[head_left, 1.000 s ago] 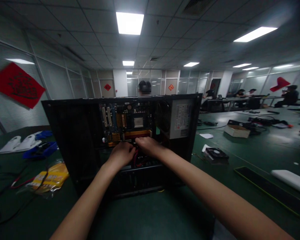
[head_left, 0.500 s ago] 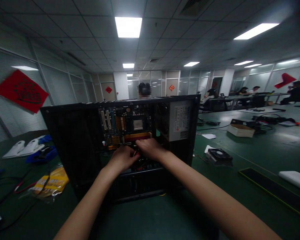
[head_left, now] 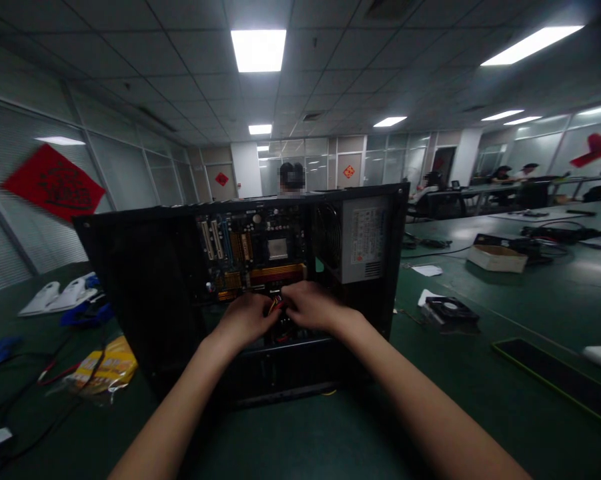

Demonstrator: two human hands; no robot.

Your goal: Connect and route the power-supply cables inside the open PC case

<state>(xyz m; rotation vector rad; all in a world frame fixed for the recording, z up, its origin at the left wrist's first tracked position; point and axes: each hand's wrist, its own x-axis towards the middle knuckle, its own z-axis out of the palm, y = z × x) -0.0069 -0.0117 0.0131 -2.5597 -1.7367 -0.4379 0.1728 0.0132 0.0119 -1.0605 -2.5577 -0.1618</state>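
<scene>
A black computer case (head_left: 130, 280) stands on the green table with its side facing me uncovered. Inside are a motherboard (head_left: 235, 230) and, at upper right, a grey power supply (head_left: 365, 240). Below the motherboard's orange memory slots (head_left: 277, 273), both my hands meet in front of the case. My left hand (head_left: 245, 317) is closed on a bundle of red and yellow cables (head_left: 276, 305). Right beside it, my right hand (head_left: 310, 307) has its fingers curled at the same cables' end; what its fingertips pinch is hidden.
Left of the case lie a yellow plastic packet (head_left: 107, 367), white slippers (head_left: 55, 297) and a blue tray (head_left: 85, 313). To the right are a black cooling fan (head_left: 451, 310), a small open box (head_left: 497, 259) and a dark mat (head_left: 555, 380). A person (head_left: 293, 177) is behind the case.
The red and yellow cables have come up between my hands. My right hand has shifted slightly down and right, and the view has turned a little left.
</scene>
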